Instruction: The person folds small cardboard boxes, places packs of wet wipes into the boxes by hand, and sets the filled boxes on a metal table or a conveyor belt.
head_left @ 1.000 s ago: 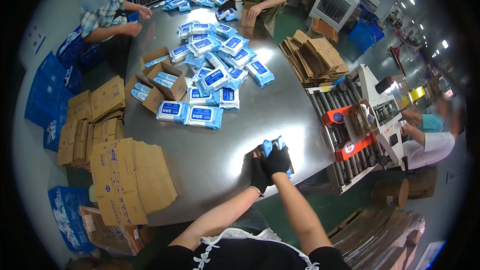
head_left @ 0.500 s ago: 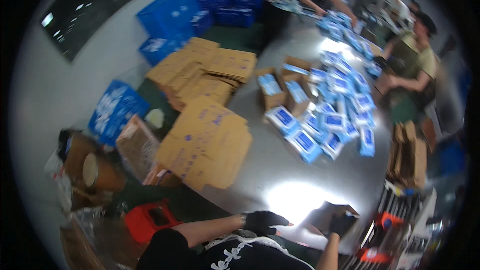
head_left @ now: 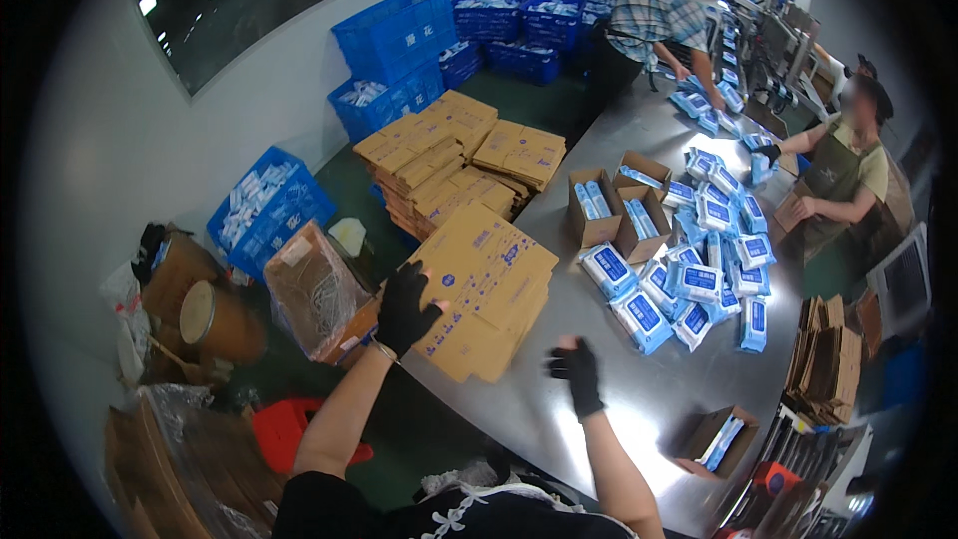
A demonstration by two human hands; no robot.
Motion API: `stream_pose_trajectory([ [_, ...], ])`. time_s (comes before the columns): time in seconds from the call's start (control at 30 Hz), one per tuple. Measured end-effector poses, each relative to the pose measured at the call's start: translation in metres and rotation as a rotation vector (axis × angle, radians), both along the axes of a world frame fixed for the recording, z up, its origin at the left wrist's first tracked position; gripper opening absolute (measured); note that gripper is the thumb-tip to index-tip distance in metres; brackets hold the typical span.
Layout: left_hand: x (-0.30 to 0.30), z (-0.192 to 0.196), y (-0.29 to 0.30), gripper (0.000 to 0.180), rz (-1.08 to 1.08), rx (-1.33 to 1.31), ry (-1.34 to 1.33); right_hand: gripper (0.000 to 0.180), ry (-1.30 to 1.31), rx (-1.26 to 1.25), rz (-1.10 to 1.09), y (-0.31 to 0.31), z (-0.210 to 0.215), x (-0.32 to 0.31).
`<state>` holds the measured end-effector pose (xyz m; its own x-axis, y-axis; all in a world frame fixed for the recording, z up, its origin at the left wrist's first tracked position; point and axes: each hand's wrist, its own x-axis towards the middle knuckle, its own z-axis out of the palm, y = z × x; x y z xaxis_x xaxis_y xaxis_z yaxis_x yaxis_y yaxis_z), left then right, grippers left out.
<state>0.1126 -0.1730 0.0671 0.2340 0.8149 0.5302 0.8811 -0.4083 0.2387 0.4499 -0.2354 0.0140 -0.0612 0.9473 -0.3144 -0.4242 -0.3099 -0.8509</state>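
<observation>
My left hand point(head_left: 407, 309), in a black fingertip-less glove, is open with its fingers spread at the left edge of a stack of flat folded cardboard boxes point(head_left: 489, 289). My right hand point(head_left: 576, 375), gloved the same way, hovers over the metal table point(head_left: 519, 419) just right of that stack, fingers partly bent and apart, holding nothing. An open cardboard box point(head_left: 696, 436) with light blue packs inside lies tilted near the table's right edge. Beyond my hands is a heap of blue-and-white wipes packs point(head_left: 699, 281), beside upright open boxes point(head_left: 596, 229) holding packs.
Taller piles of flat cardboard point(head_left: 429, 155) stand behind the stack. Blue crates point(head_left: 394, 35) line the wall. A plastic-lined carton point(head_left: 317, 289) and red plastic object point(head_left: 284, 434) are at my left. Two people point(head_left: 659, 15) point(head_left: 848, 170) handle things across the table.
My right hand has left the box at the table's right edge and moved left. My left hand has reached forward to the flat cardboard stack. The view has shifted, and packs now show in that box.
</observation>
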Motion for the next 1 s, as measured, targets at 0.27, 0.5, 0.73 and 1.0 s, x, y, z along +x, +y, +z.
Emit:
stream_pose_trajectory([
  [0.27,0.104,0.077,-0.037,0.062,-0.439,-0.203,-0.302,0.045,-0.361,0.261,-0.186,-0.042,0.100,-0.025],
  [0.5,0.307,-0.044,-0.099,0.065,-0.696,-1.330,-0.934,0.061,-1.177,-0.151,-0.086,-0.141,0.081,0.058],
  [0.73,0.332,-0.198,-0.130,0.060,-0.788,-1.687,-0.655,0.065,-0.601,-0.126,-0.047,-0.218,-0.081,0.120],
  [1.0,0.321,-0.070,-0.098,0.046,-0.749,-0.681,0.213,0.062,-1.348,0.069,-0.794,-0.186,-0.017,0.145],
])
